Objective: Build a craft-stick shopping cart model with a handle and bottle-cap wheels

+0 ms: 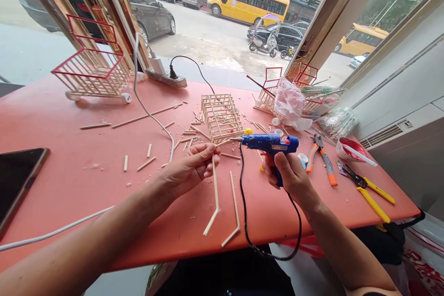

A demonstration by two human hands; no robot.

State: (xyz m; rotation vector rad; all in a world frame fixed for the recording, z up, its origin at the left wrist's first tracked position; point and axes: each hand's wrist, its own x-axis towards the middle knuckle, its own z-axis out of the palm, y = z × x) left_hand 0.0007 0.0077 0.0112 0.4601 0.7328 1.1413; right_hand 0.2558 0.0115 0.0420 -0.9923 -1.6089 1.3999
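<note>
My left hand [194,166] pinches a thin wooden stick [223,143] near the middle of the table. The stick's tip points at the nozzle of a blue glue gun [265,142]. My right hand [286,169] is wrapped round the glue gun's handle, and the nozzle points left. Below my left hand runs a bent stick piece [215,189], its upper end by my fingers. A second bent stick piece [236,208] lies to its right. Just beyond my hands stands a small slatted wooden basket frame [222,118].
A red-rimmed stick cart [92,71] stands back left, a phone [21,185] at the left edge. Orange-handled pliers [321,157], yellow-handled cutters [369,187] and a red cup [352,149] lie right. A power strip [166,77] sits by the window. The gun's black cord [244,203] loops over the front edge.
</note>
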